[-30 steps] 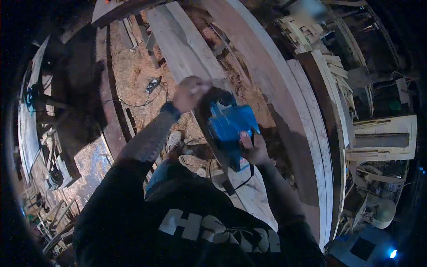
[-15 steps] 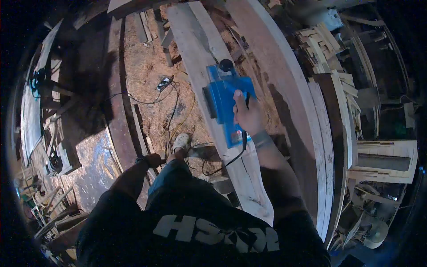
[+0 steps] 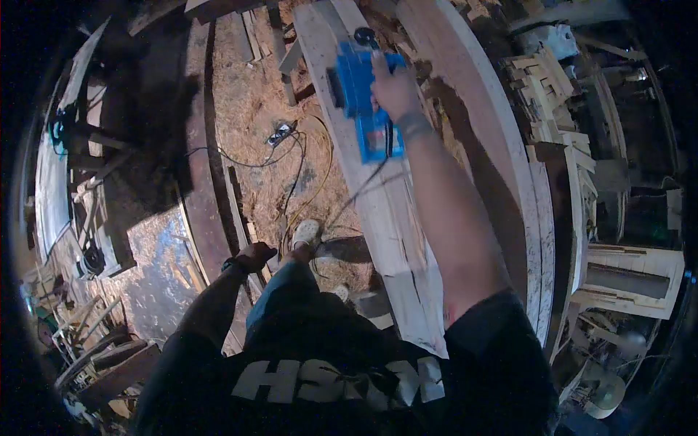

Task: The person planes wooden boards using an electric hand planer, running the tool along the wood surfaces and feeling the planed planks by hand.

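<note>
Planer (image 3: 352, 76) has been pushed up the board (image 3: 396, 236) toward 12 o'clock, gripped from above by right hand (image 3: 395, 93).
Left hand (image 3: 254, 257) is seen off it at 8 o'clock; grip can't be told. Base should be kept flat, cord (image 3: 368, 184) trailed clear.

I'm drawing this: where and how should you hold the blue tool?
Probably by the top of the blue tool, from above and the right, where the right grip is: the tool rests on the plank, hiding its underside. The round black knob at its far end might suit another hold.
</note>
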Available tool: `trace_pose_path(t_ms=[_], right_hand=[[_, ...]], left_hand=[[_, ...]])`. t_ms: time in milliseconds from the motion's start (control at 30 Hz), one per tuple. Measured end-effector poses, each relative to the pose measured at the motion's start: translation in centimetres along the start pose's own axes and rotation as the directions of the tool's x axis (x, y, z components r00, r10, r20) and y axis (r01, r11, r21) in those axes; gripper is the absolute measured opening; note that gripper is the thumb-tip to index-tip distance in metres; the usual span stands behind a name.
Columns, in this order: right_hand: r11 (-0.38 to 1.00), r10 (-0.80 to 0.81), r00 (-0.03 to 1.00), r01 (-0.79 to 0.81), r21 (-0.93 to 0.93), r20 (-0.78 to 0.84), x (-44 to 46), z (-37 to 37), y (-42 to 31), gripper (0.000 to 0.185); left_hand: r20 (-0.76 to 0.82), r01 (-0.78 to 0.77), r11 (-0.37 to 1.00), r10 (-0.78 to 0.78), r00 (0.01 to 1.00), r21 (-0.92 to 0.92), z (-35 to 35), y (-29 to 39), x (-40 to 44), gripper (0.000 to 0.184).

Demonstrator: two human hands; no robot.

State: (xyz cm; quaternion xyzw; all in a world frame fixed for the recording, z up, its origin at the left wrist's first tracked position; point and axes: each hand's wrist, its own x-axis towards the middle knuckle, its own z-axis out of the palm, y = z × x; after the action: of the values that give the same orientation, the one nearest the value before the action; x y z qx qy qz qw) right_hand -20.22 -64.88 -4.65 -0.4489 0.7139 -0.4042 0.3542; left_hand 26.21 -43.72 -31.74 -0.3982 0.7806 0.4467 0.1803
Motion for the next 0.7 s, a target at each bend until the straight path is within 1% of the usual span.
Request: trace_pose_path(t_ms=[33,67,133,167,200,267,300,333,367,400,433,467,500,533,567,600,633,667,700], right_hand=[[1.0,-0.006,1.0,0.006,0.024,0.01,1.6,0.2,-0.7,0.063],[0.999,-0.012,1.0,0.01,0.049,0.021,2.8,0.2,-1.5,0.063],[0.995,-0.015,1.0,0.013,0.097,0.018,4.0,0.7,-1.1,0.061],[0.993,-0.02,1.0,0.02,0.117,0.004,4.5,1.2,-0.5,0.058],[0.99,-0.031,0.999,0.033,0.135,-0.012,4.2,1.0,-0.8,0.056],[0.99,-0.014,0.997,0.004,0.144,0.07,1.5,-0.2,0.2,0.052],[0.99,-0.002,0.994,-0.014,0.143,0.111,-1.2,-1.0,0.7,0.05],[0.991,0.017,0.994,-0.031,0.128,0.109,-4.4,-2.0,1.3,0.049],[0.992,0.039,0.993,-0.051,0.112,0.107,-8.3,-3.1,2.1,0.047],[0.993,0.051,0.994,-0.061,0.105,0.101,-12.8,-4.4,2.9,0.047],[0.993,0.06,0.994,-0.07,0.098,0.096,-17.4,-5.7,3.7,0.046],[0.987,0.076,0.993,-0.087,0.132,0.089,-22.0,-7.0,4.5,0.044],[0.991,0.128,0.991,-0.13,0.04,0.047,-26.9,-8.3,5.5,0.038],[0.959,0.085,0.993,-0.104,0.263,0.082,-31.3,-9.3,8.2,0.031],[0.933,0.221,0.972,-0.235,0.274,0.082,-36.3,-10.8,9.0,0.024],[0.95,0.216,0.976,-0.218,0.224,0.034,-41.1,-12.0,11.1,0.028],[0.861,0.357,0.925,-0.38,0.337,0.129,-46.3,-13.8,16.3,0.03],[0.856,0.397,0.916,-0.389,0.34,0.049,-51.1,-14.5,15.0,0.034],[0.927,0.285,0.959,-0.277,0.254,0.004,-55.6,-15.6,16.4,0.037]], left_hand=[[0.068,0.188,0.982,-0.188,0.98,0.012,-1.1,0.9,-0.6,0.038],[0.043,0.185,0.983,-0.185,0.982,-0.002,-0.6,-0.6,-0.9,0.045],[-0.066,-0.061,0.996,0.066,0.996,0.071,3.4,-7.9,-0.6,0.049],[-0.117,-0.184,0.976,0.198,0.973,0.118,4.2,-9.8,-0.4,0.051],[-0.082,-0.08,0.996,0.083,0.993,0.037,2.4,-8.0,-1.5,0.052],[-0.155,-0.192,0.978,0.204,0.967,0.086,2.7,-10.3,-0.5,0.052],[-0.141,-0.137,0.987,0.147,0.979,0.079,3.3,-11.5,0.7,0.054],[-0.126,-0.081,0.994,0.089,0.988,0.073,3.9,-12.6,1.8,0.055],[0.005,0.242,0.97,-0.242,0.97,-0.005,0.6,-6.9,1.2,0.056],[0.009,0.182,0.983,-0.182,0.983,0.03,-1.8,-2.5,0.1,0.055],[0.012,0.121,0.991,-0.122,0.992,0.064,-2.9,0.0,-0.3,0.055],[0.002,-0.025,0.98,0.025,1.0,0.198,-2.0,-0.3,0.8,0.053],[0.013,-0.004,0.99,0.002,1.0,0.141,-2.2,1.9,0.6,0.049],[0.023,0.02,0.996,-0.022,1.0,0.083,-2.6,4.4,0.4,0.046],[0.037,0.051,0.991,-0.056,0.998,0.123,-1.7,4.8,1.5,0.043],[-0.006,-0.022,0.994,0.023,1.0,0.107,0.4,4.2,2.7,0.045],[-0.05,-0.095,0.991,0.1,0.994,0.095,3.0,2.6,4.3,0.047],[-0.071,-0.168,0.985,0.171,0.983,0.047,4.2,2.5,4.8,0.049],[-0.092,-0.241,0.971,0.24,0.966,0.002,5.3,2.5,5.2,0.052]])
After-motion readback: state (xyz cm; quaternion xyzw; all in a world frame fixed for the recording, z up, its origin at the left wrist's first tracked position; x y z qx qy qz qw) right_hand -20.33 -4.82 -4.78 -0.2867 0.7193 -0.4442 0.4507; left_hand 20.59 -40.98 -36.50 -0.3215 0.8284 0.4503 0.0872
